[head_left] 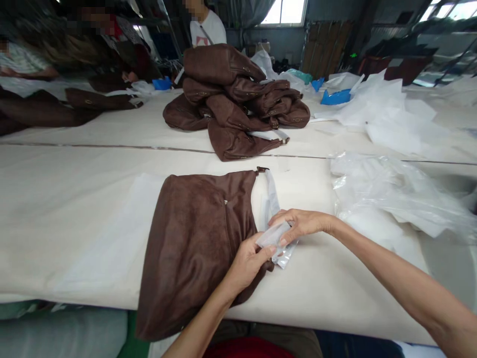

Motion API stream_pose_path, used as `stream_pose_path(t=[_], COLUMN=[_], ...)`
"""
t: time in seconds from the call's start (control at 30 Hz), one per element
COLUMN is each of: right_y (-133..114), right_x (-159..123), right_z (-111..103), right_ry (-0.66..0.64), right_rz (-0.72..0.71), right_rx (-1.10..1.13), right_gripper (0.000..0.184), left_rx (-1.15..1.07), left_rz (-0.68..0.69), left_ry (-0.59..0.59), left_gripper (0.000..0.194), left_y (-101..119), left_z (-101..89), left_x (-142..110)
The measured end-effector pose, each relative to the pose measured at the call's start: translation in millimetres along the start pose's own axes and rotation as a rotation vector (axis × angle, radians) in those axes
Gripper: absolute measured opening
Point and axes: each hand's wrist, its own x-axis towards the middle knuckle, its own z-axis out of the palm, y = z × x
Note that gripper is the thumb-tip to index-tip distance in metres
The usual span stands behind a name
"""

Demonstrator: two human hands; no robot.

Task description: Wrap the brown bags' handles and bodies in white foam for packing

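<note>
A brown handbag [190, 233] lies flat on the pale table, its opening and strap end to the right. White wrapping paper [275, 234] is pinched between my two hands at the bag's right edge. My left hand [249, 261] grips the paper's lower left side, thumb on top. From the upper right my right hand [298, 226] closes its fingers on the same paper. A white-wrapped strap [272, 191] runs from the bag's upper buckle down to my hands. Below them hangs a small clear plastic piece [286, 256]; whether it is held is hard to tell.
Beyond the bag stands a heap of brown handbags [238, 94]. Clear plastic bags [395, 191] and white paper sheets [395, 109] lie to the right. More brown bags [48, 109] are at far left, near other people. The table's front edge [335, 318] runs close to me.
</note>
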Motion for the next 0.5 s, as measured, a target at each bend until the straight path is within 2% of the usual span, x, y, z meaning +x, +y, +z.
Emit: stream_pose_path(t=[0.07, 0.13, 0.2, 0.33, 0.5], right_y=[1.4, 7.4, 15.8, 30.1, 34.8], right_x=[1.3, -0.4, -3.8, -8.8, -7.9], right_z=[3.5, 10.8, 17.5, 21.3, 19.9], right_ry=[0.036, 0.116, 0.137, 0.099, 0.104], right_rz=[-0.035, -0.12, -0.216, -0.336, -0.37], right_rx=[0.071, 0.127, 0.163, 0.236, 0.257], right_gripper=[0.036, 0.033, 0.031, 0.027, 0.02], left_rx=[-0.021, -0.044, -0.058, -0.05, -0.128], left_rz=[0.018, 0.021, 0.011, -0.002, -0.074], left_ry=[0.063, 0.109, 0.124, 0.101, 0.022], left_gripper=[0.03, 0.028, 0.028, 0.027, 0.023], left_y=[-0.8, -0.9, -0.3, 2.6, 6.0], left_z=[-0.3, 0.6, 2.1, 3.3, -2.0], left_x=[-2.4, -4.2, -4.7, -3.1, -2.0])
